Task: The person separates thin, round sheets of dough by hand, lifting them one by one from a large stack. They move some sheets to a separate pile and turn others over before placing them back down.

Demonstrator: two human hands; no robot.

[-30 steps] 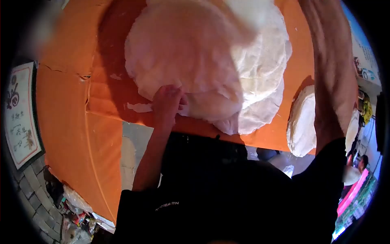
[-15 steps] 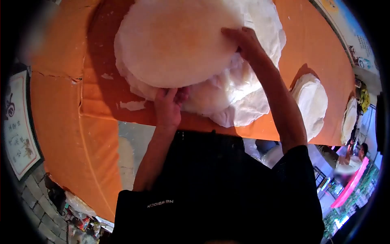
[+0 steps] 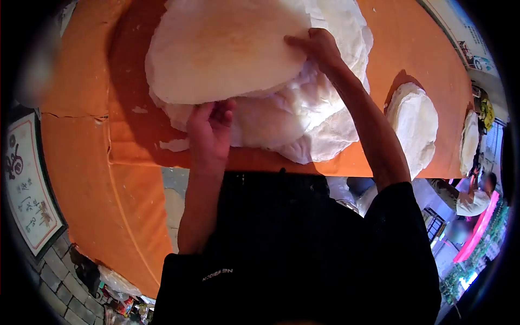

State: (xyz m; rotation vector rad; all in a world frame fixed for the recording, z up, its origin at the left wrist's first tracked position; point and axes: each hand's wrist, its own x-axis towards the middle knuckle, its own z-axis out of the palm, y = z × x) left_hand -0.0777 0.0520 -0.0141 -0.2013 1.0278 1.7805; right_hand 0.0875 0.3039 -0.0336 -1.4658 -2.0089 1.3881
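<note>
Between my hands is a large, thin, round flatbread (image 3: 227, 54), pale with a browned middle. My left hand (image 3: 210, 127) pinches its near edge, fingers curled under it. At its right edge my right hand (image 3: 317, 49) grips with thumb and fingers. Beneath lies a big, uneven pile of similar pale sheets (image 3: 325, 127), some crumpled and folded, lit brightly on the right. How far the held sheet is raised off the pile is hard to tell.
An orange cloth (image 3: 135, 216) covers the table. A smaller flatbread stack (image 3: 413, 127) lies to the right, with another stack (image 3: 469, 143) beyond. A framed sign (image 3: 27, 184) stands at left. Bags and packets (image 3: 122, 295) lie on the floor. Another person (image 3: 474, 200) is far right.
The held flatbread's near edge has gone from rounded to straighter. Both hands sit slightly higher and further left in view, still gripping it. The whole view has shifted a little.
</note>
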